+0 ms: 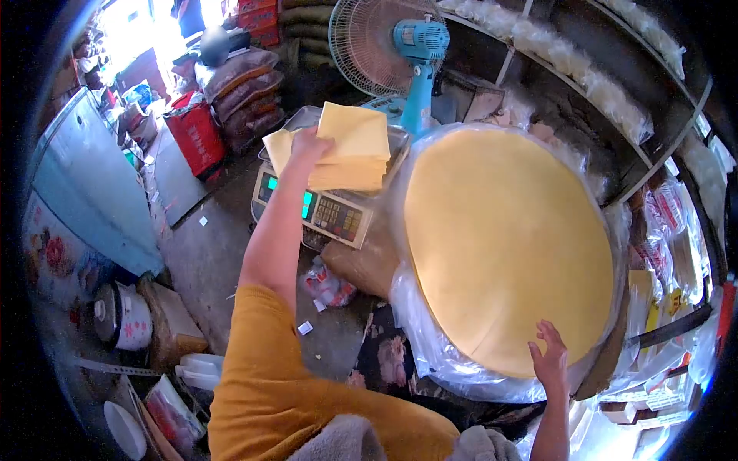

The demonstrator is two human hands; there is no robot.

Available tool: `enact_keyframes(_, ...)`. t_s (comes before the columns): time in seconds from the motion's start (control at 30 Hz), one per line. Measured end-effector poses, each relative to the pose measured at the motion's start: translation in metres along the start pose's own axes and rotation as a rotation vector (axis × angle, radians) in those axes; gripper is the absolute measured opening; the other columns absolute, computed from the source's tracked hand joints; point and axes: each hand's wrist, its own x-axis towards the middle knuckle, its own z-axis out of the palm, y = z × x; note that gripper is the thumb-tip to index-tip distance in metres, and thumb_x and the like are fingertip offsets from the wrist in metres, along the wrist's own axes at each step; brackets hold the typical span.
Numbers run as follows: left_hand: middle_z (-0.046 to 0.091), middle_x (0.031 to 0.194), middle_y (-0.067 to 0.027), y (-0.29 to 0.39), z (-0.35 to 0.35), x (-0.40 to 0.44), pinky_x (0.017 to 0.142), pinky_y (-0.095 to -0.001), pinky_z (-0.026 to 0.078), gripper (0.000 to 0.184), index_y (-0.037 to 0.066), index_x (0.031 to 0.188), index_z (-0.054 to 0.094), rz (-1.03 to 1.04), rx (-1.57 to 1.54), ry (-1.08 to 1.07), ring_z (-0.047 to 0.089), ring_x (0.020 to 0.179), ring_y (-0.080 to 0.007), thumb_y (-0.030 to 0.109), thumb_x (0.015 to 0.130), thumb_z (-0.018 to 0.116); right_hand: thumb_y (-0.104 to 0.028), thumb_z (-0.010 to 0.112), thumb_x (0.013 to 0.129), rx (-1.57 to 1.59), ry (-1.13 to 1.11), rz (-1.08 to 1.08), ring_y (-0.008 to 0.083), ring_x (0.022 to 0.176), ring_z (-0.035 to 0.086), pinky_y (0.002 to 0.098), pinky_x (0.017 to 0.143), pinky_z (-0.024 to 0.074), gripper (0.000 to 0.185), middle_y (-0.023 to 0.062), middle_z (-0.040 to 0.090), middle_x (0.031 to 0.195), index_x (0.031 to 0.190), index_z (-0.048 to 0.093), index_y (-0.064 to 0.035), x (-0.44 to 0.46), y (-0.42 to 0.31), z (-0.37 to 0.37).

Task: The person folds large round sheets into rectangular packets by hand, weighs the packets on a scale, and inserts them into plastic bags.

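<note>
Left hand [310, 146] on edge of sheets [352, 146] atop scale [336, 219], grip indiscernible. Right of scale: right hand [550, 359], half-open, empty. Left: floor [201, 261].

Room for the right hand [550, 359] above the round yellow sheet [509, 246], with the blue fan [420, 42] as obstacle beyond.

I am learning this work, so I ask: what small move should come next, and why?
Probably lift the left hand off the folded yellow sheets: they appear to sit on the scale, its display is lit, and a touching hand could disturb the reading.
</note>
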Motion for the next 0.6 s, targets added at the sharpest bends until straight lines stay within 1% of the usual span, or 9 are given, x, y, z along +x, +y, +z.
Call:
enact_keyframes(0.07, 0.065, 0.088, -0.0113, 0.007, -0.008, 0.0, 0.077, -0.034, 0.047, 0.041, 0.008, 0.104, 0.063, -0.008, 0.143, -0.076, 0.062, 0.082, -0.0225, 0.017, 0.064, 0.069, 0.0, 0.064, 0.072, 0.023, 0.013, 0.014, 0.0296, 0.097, 0.058, 0.0364, 0.085, 0.0462, 0.046, 0.0176, 0.049, 0.123, 0.116, 0.051, -0.0021, -0.006, 0.003, -0.001)
enact_keyframes(0.17, 0.059, 0.102, -0.0147, 0.032, 0.004, -0.037, 0.087, -0.0398, 0.042, 0.043, 0.005, 0.11, 0.057, 0.281, 0.533, 0.59, 0.054, 0.098, -0.0287, 0.01, 0.067, 0.064, -0.001, 0.064, 0.073, 0.028, 0.025, -0.011, 0.0291, 0.094, 0.059, 0.036, 0.082, 0.0478, 0.044, 0.0182, 0.049, 0.122, 0.116, 0.051, -0.0017, -0.015, 0.008, 0.003)
enact_keyframes(0.2, 0.052, 0.109, -0.0168, 0.036, 0.011, -0.056, 0.092, -0.0436, 0.036, 0.043, 0.003, 0.111, 0.052, 0.509, 0.423, 0.602, 0.046, 0.106, -0.0328, 0.002, 0.068, 0.058, -0.002, 0.063, 0.074, 0.03, 0.023, -0.029, 0.0294, 0.095, 0.059, 0.0362, 0.082, 0.0481, 0.044, 0.0186, 0.049, 0.122, 0.116, 0.051, -0.0014, -0.017, 0.01, 0.007)
enact_keyframes(0.27, 0.051, 0.107, -0.0197, 0.036, 0.048, -0.106, 0.091, -0.0438, 0.036, 0.046, 0.0, 0.11, 0.05, 0.773, 0.305, 0.636, 0.045, 0.105, -0.035, -0.004, 0.065, 0.054, -0.003, 0.063, 0.075, 0.045, -0.003, -0.074, 0.0274, 0.093, 0.059, 0.0358, 0.082, 0.0477, 0.041, 0.0176, 0.051, 0.12, 0.115, 0.052, -0.0012, -0.019, 0.016, 0.022)
enact_keyframes(0.3, 0.049, 0.111, -0.0208, 0.055, 0.051, -0.149, 0.094, -0.0443, 0.034, 0.051, 0.002, 0.114, 0.048, 0.728, 0.207, 0.314, 0.043, 0.108, -0.0362, -0.005, 0.064, 0.053, -0.003, 0.064, 0.074, 0.053, -0.015, -0.088, 0.0251, 0.09, 0.059, 0.0352, 0.082, 0.047, 0.04, 0.0162, 0.052, 0.118, 0.113, 0.053, -0.0013, -0.023, 0.023, 0.033)
enact_keyframes(0.33, 0.047, 0.116, -0.0209, 0.061, 0.065, -0.187, 0.096, -0.0448, 0.033, 0.052, 0.004, 0.115, 0.047, 0.776, 0.236, 0.249, 0.042, 0.112, -0.0371, -0.006, 0.065, 0.053, -0.003, 0.064, 0.074, 0.059, -0.021, -0.096, 0.0229, 0.087, 0.06, 0.0347, 0.082, 0.0464, 0.039, 0.0147, 0.054, 0.117, 0.112, 0.054, -0.0015, -0.026, 0.029, 0.04)
enact_keyframes(0.37, 0.045, 0.119, -0.02, 0.051, 0.081, -0.211, 0.095, -0.045, 0.035, 0.051, 0.005, 0.115, 0.047, 0.847, 0.12, 0.141, 0.042, 0.113, -0.0376, -0.005, 0.066, 0.053, -0.005, 0.064, 0.075, 0.082, -0.068, -0.036, 0.0258, 0.094, 0.058, 0.0357, 0.086, 0.0444, 0.039, 0.0147, 0.054, 0.117, 0.112, 0.054, -0.0013, -0.028, 0.028, 0.046)
enact_keyframes(0.5, 0.043, 0.124, -0.0161, 0.016, 0.119, -0.293, 0.092, -0.0409, 0.041, 0.05, 0.007, 0.117, 0.047, 0.671, -0.023, -0.164, 0.043, 0.114, -0.0355, -0.005, 0.069, 0.054, -0.013, 0.063, 0.077, -0.037, -0.148, -0.048, 0.0319, 0.115, 0.046, 0.0378, 0.098, 0.0354, 0.039, 0.0169, 0.051, 0.121, 0.113, 0.054, -0.0009, -0.031, 0.021, 0.053)
enact_keyframes(0.6, 0.043, 0.124, -0.0159, 0.007, 0.124, -0.324, 0.09, -0.0387, 0.042, 0.049, 0.007, 0.117, 0.047, 0.582, -0.022, -0.297, 0.044, 0.113, -0.0343, -0.005, 0.069, 0.054, -0.014, 0.061, 0.079, -0.062, -0.185, -0.042, 0.0331, 0.118, 0.043, 0.0398, 0.1, 0.0342, 0.04, 0.0188, 0.047, 0.125, 0.116, 0.051, -0.0029, -0.033, 0.039, 0.062)
